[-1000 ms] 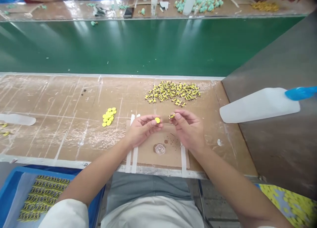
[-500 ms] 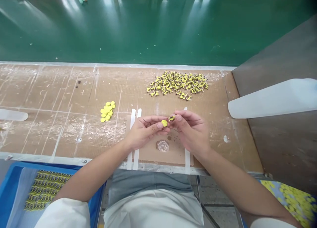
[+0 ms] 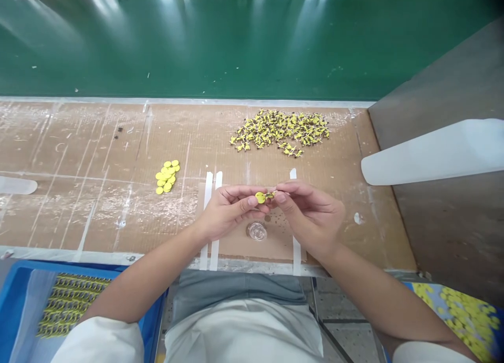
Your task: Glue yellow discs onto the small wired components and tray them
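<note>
Between the thumb and fingers of my left hand (image 3: 232,209) is a small yellow disc (image 3: 260,197). My right hand (image 3: 309,210) pinches a tiny yellow-and-black figure (image 3: 270,195), which meets the right side of the disc; whether the two are joined I cannot tell. Just below the fingers, a small clear round dish (image 3: 257,231) sits on a taped-down cardboard sheet (image 3: 240,250). A heap of similar yellow-and-black figures (image 3: 281,129) lies farther back, and a little cluster of yellow discs (image 3: 167,176) rests to the left.
A green belt-like surface (image 3: 189,48) runs behind the cardboard-covered bench (image 3: 79,189). On the right stands a metal panel (image 3: 441,90) with a white rounded piece (image 3: 433,152). A blue tray (image 3: 23,279) with rows of figures is lower left; more yellow discs (image 3: 464,313) lie lower right.
My right hand has brought the figure down and against the disc's edge; before, it was held slightly above and apart. The left hand keeps its hold. The view has shifted slightly.
</note>
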Motion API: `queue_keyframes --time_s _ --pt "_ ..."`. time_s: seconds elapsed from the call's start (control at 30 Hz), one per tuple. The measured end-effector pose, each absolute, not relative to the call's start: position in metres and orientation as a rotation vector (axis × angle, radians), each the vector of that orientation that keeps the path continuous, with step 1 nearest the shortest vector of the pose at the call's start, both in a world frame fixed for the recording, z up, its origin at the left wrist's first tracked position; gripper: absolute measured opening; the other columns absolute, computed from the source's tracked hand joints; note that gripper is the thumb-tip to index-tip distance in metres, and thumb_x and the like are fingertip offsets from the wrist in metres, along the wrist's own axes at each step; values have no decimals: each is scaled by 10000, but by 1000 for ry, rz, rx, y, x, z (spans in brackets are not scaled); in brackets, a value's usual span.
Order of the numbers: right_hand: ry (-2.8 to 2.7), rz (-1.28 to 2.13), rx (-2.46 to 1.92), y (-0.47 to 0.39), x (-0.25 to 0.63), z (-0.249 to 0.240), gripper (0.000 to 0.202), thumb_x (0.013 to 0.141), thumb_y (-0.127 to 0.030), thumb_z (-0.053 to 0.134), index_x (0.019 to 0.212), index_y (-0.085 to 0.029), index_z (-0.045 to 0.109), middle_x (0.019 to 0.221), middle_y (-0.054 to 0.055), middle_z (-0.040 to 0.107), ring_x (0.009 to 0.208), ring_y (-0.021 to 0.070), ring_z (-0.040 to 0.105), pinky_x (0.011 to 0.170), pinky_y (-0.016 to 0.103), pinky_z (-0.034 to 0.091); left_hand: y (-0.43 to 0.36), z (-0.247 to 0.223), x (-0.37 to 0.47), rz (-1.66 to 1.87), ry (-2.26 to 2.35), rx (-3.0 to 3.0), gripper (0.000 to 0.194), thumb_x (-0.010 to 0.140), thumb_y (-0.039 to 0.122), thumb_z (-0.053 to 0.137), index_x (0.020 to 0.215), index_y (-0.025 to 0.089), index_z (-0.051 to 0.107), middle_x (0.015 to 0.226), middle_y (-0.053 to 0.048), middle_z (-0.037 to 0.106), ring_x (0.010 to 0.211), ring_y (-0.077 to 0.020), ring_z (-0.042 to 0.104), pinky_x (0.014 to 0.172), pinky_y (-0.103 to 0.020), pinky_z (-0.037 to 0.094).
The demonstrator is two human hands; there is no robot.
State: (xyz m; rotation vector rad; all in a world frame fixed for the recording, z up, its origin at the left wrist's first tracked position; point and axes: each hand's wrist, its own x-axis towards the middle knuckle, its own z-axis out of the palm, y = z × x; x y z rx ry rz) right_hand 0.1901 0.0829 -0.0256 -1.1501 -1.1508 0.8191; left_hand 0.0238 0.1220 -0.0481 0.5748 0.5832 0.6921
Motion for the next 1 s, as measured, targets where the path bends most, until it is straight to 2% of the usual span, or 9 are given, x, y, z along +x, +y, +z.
queue_keyframes --time_s 0.4,0.6,0.83,1.0 --pt "-1215 754 -1148 81 193 -32 170 824 -145 731 958 -248 745 900 31 746 769 147 711 663 257 617 123 -47 25 700 582 569 224 785 228 785 1003 182 768 910 -56 777 810 -136 739 773 -210 599" --pt "-1225 749 -1135 81 193 -33 199 820 -124 727 966 -257 745 907 27 744 773 146 710 645 250 605 122 -46 24 697 603 572 226 767 242 800 984 186 773 916 -57 778 801 -142 739 760 -221 597" --pt "-1240 722 -1166 81 193 -36 160 818 -177 744 957 -256 746 903 28 747 772 157 713 639 261 600 122 -47 24 704 604 576 218 770 244 799 980 193 773 929 -54 778 812 -141 740 766 -220 596" --pt "-1244 739 -1141 82 193 -35 201 816 -128 733 967 -261 745 911 23 741 773 147 708 643 250 595 122 -47 24 707 594 570 216 768 238 801 977 193 775 905 -47 780 797 -131 738 754 -202 595"
